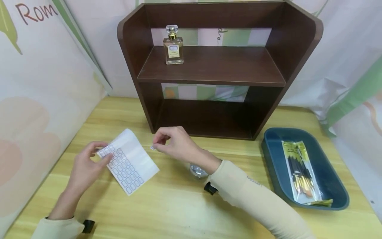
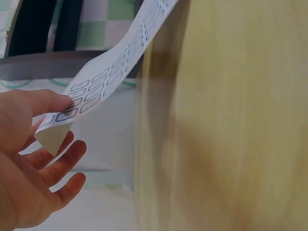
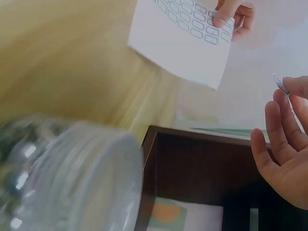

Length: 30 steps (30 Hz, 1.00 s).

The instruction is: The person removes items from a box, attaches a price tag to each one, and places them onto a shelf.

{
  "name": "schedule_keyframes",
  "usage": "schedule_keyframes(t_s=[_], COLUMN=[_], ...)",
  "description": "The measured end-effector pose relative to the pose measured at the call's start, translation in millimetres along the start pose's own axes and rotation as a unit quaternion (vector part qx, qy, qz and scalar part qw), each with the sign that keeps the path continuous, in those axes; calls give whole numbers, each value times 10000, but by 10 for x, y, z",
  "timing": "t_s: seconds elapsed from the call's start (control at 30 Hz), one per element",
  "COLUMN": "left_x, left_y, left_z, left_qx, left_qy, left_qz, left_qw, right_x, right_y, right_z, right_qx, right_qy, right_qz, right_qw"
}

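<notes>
My left hand grips one corner of a white sheet of label stickers between thumb and fingers, with the sheet tilted above the table. Rows of small outlined labels cover part of it; the rest is plain white. In the left wrist view the thumb presses the printed side while the other fingers sit behind or spread below. To the right of the sheet, my right hand pinches one small label sticker between thumb and index finger. A clear jar stands under my right wrist, partly hidden in the head view.
A dark brown two-tier shelf stands at the back, with a labelled perfume bottle on its upper level. On the right, a dark blue bin holds a packet of brushes. Patterned cloth hangs around the table.
</notes>
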State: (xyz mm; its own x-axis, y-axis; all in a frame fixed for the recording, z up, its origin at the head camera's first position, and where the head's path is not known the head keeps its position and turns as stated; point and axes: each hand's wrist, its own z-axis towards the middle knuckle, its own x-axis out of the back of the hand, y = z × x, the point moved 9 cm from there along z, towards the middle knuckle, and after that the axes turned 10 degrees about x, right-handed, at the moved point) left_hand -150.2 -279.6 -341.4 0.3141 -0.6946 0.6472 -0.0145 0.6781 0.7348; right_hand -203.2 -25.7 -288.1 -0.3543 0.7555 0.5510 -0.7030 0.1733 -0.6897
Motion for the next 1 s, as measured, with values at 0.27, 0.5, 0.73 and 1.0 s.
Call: schedule_keyframes(t_s=[0.27,0.5,0.73,1.0], left_x=[12,47,75,149], left_y=[-206,-432,-715,-887], left_z=[16,70,75,64], left_qx=[32,270,737,1173], left_qy=[-189,-485,-771,-1122], left_qz=[569,1347,1997,2572], left_qw=[9982,9893,9740,9526], right_x=[273,431,522,613], right_y=[183,381,446,514], right_z=[-304,-530,-681,-887], right_qx=[-431,-887,-1061,-1387], right_qy=[290,413,424,340], right_qz=[88,302,194,62], right_qw=[9986,9947,9933,9897])
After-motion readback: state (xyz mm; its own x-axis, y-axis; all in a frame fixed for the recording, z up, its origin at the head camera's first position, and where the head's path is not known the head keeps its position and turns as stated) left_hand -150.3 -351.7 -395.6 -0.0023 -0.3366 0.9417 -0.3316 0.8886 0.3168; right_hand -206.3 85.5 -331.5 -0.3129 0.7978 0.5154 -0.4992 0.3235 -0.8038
